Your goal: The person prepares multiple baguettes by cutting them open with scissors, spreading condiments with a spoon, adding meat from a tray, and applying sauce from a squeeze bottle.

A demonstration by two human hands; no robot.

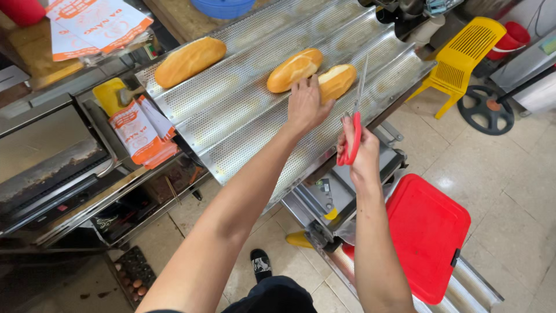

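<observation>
Our left hand (305, 104) lies open on a golden split bread roll (336, 81) in the perforated corrugated metal baking tray (243, 110); our right hand (360, 148) grips red-handled steel scissors (354, 124) beside it.

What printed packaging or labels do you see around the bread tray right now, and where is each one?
Stack of paper bags: top left, on a wooden counter; flat, white with orange print.
Second bundle of paper bags: left of the perforated metal tray, on the steel shelf; narrow, white and orange.
Small label: on the metal frame below the right hand; dark, too small to make out.
No screens or signs visible.
</observation>
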